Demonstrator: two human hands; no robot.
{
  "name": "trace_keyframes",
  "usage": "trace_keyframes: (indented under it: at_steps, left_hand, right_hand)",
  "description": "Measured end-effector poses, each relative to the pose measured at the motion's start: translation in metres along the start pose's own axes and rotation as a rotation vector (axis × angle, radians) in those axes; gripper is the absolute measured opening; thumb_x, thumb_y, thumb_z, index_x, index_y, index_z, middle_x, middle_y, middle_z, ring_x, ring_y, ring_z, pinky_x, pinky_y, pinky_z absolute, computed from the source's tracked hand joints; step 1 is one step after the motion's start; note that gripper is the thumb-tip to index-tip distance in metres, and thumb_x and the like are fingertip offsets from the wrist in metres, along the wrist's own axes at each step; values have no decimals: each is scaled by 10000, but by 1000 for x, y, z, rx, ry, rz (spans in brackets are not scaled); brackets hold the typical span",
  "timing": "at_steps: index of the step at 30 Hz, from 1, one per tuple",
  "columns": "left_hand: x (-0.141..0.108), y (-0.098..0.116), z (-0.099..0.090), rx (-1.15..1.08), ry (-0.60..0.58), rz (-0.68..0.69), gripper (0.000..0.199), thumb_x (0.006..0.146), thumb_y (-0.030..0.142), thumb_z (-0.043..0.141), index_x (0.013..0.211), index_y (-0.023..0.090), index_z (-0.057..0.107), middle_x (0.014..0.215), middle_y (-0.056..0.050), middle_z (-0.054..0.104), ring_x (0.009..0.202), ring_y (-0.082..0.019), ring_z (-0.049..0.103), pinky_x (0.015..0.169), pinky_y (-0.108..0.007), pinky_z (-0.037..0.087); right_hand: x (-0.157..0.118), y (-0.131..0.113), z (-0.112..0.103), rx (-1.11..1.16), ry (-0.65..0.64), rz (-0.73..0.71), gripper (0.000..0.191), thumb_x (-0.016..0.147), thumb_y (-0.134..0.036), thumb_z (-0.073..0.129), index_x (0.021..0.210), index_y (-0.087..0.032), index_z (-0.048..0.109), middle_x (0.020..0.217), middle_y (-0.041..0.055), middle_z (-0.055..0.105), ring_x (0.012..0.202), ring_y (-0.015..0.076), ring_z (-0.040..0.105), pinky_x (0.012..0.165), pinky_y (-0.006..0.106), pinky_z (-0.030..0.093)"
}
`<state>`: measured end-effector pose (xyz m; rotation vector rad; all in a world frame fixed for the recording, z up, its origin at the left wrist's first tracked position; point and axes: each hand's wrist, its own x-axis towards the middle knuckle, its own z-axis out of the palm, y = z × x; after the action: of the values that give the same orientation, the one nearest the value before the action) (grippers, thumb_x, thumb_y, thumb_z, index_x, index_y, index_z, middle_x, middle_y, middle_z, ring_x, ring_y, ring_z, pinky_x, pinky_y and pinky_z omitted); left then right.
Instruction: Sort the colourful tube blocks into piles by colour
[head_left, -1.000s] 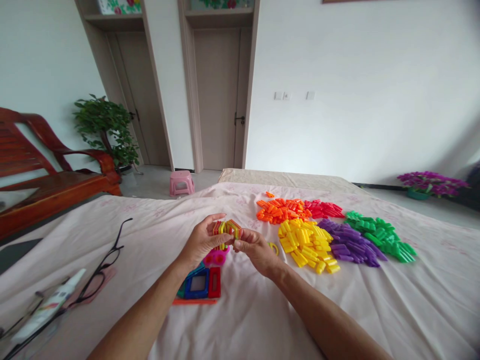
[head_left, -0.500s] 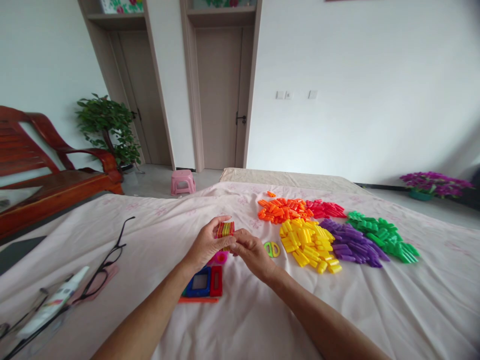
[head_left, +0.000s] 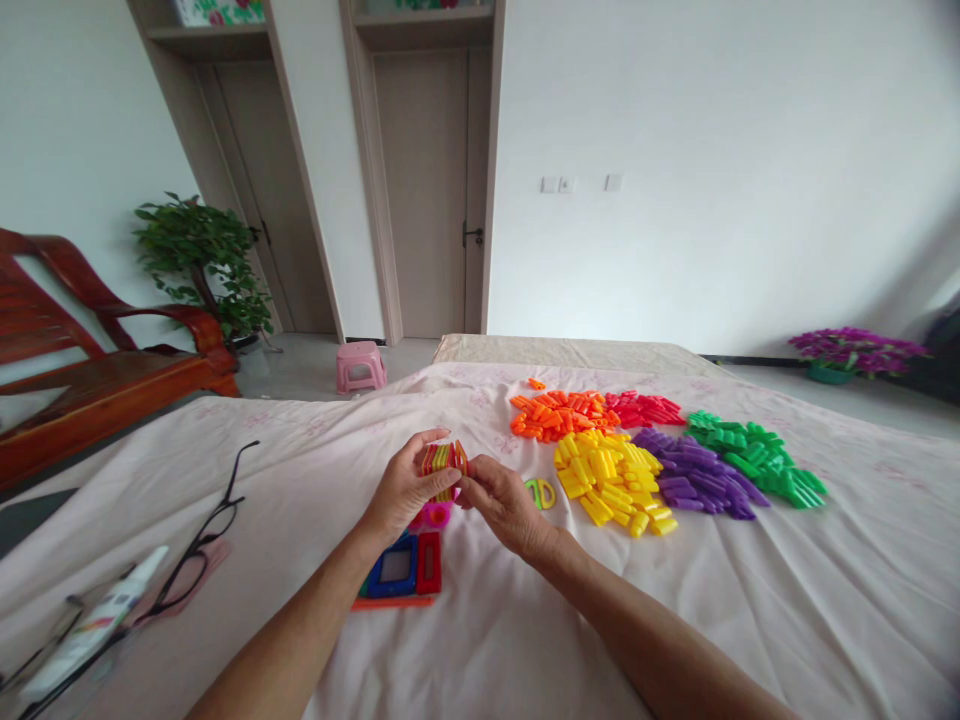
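My left hand (head_left: 399,492) is closed around a stack of thin red, yellow and orange tiles (head_left: 437,459), held on edge above the cloth. The fingers of my right hand (head_left: 514,505) pinch an orange tile (head_left: 460,458) at the right end of the stack; its top leans apart from the others. Below my left hand lie a blue square frame tile (head_left: 394,566), a red rectangular frame tile (head_left: 428,563) and pink ring pieces (head_left: 436,515), partly hidden by the hand. Yellow-green D-shaped frame pieces (head_left: 540,493) lie just right of my right hand.
Piles of orange (head_left: 559,415), red (head_left: 645,408), yellow (head_left: 604,475), purple (head_left: 697,475) and green blocks (head_left: 757,455) cover the cloth at right. Black eyeglasses (head_left: 196,548) and a white tube (head_left: 97,625) lie at left. A pink stool (head_left: 361,366) stands beyond.
An orange tile at the right end of the stack has come apart at the top, between my right fingers. The whole view has shifted slightly.
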<state>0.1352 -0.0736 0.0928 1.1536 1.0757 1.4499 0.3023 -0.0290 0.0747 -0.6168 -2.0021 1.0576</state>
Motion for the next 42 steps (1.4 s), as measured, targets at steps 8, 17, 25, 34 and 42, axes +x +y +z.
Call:
trace_keyframes:
  at_steps: [8, 17, 25, 34, 42]
  left_hand:
    - [0, -6, 2, 65, 4, 23, 655, 639, 357, 843, 1206, 180, 566, 1002, -55, 684, 856, -173, 653, 709, -254, 525]
    - [12, -7, -16, -170, 187, -27, 653, 664, 330, 832, 1230, 181, 543, 1133, -99, 690, 881, -174, 688, 755, -282, 553]
    - [18, -9, -25, -421, 142, -220, 508, 680, 80, 729, 1167, 173, 617, 1132, -91, 690, 956, -192, 689, 865, -361, 572]
    - [12, -5, -18, -636, 113, -259, 489, 742, 42, 645, 1205, 197, 621, 999, -59, 687, 938, -194, 689, 882, -405, 579]
    - [15, -19, -15, -496, 91, -194, 415, 800, 358, 723, 1170, 193, 633, 970, -68, 693, 789, -156, 661, 629, -259, 575]
  right_hand:
    - [-1, -1, 0, -32, -10, -44, 304, 897, -468, 620, 779, -188, 635, 745, 2, 578, 697, 131, 515, 649, 256, 398]
    - [12, 28, -17, 152, 59, 122, 322, 899, -474, 566, 929, -171, 671, 805, 32, 628, 717, 154, 586, 666, 279, 454]
    - [8, 50, -51, -829, -58, 181, 172, 919, -220, 531, 928, -189, 699, 1055, 88, 649, 897, 178, 607, 742, 265, 411]
    - [16, 29, -32, -202, 140, 138, 309, 956, -374, 491, 1031, -180, 719, 924, 68, 695, 835, 185, 638, 717, 287, 465]
    - [11, -3, 4, 374, 19, 237, 442, 855, -526, 611, 1113, -175, 689, 853, 40, 677, 663, 125, 593, 520, 213, 396]
